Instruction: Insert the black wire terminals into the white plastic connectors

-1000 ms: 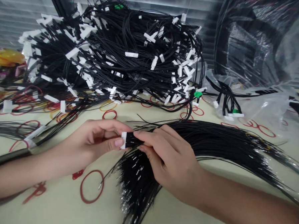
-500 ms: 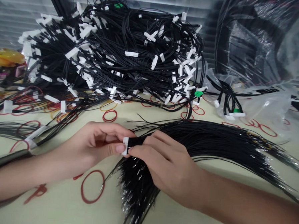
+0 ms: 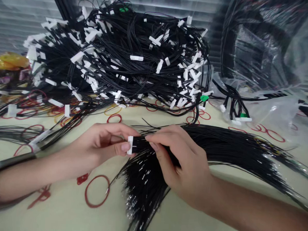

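My left hand [image 3: 108,140] pinches a small white connector housing [image 3: 130,145] between thumb and fingers, with several black wires running out of its right side. Just right of the housing, my right hand [image 3: 182,161] is closed, thumb and forefinger together on black wire [image 3: 140,142]; which strand lies in the pinch is hard to make out. Beneath both hands fans a thick bundle of loose black wires [image 3: 142,184] with shiny metal terminals at the ends. Another bundle of black wires [image 3: 227,147] stretches off to the right, partly behind my right hand.
A big heap of black wire harnesses [image 3: 135,73] with white connectors fills the back of the table. Red rubber bands [image 3: 97,191] lie scattered about. A clear plastic bag [image 3: 266,49] stands at the back right, and a yellow bag [image 3: 9,63] lies far left.
My right hand has drawn back slightly from the white connector housing, and its thumb now shows against the forefinger. The left hand keeps hold of the housing, which sits a little higher in view.
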Demonstrator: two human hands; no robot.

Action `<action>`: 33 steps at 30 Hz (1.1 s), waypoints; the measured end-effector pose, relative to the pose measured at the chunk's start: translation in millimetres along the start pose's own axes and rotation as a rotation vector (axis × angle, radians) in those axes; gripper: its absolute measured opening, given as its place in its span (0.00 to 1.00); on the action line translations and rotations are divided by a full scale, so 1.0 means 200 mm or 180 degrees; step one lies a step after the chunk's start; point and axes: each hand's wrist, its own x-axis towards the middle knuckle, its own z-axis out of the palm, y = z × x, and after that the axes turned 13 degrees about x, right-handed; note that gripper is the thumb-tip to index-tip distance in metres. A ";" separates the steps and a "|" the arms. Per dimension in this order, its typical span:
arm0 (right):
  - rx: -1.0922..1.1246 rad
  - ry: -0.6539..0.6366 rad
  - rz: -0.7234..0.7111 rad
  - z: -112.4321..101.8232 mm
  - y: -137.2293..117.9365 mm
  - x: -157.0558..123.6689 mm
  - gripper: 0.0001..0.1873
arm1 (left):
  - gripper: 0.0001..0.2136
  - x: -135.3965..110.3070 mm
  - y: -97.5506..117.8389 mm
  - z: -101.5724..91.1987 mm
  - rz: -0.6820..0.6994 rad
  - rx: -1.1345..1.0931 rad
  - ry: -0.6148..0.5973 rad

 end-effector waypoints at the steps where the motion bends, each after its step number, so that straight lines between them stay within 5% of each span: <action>1: -0.0057 -0.0024 0.0026 0.00 0.00 0.00 0.12 | 0.12 0.00 0.00 0.00 -0.0014 0.0012 0.0009; 8: -0.0534 -0.0491 0.0026 0.01 0.00 0.00 0.08 | 0.13 0.00 -0.01 -0.01 -0.0036 0.0154 0.0087; 18: 0.0072 -0.0324 0.0251 0.00 0.00 0.02 0.09 | 0.12 0.00 -0.01 0.00 -0.0018 0.0176 0.0128; 33: -0.0403 -0.0401 0.0131 0.00 0.00 0.00 0.08 | 0.09 -0.01 -0.04 -0.02 0.0194 0.0928 0.0299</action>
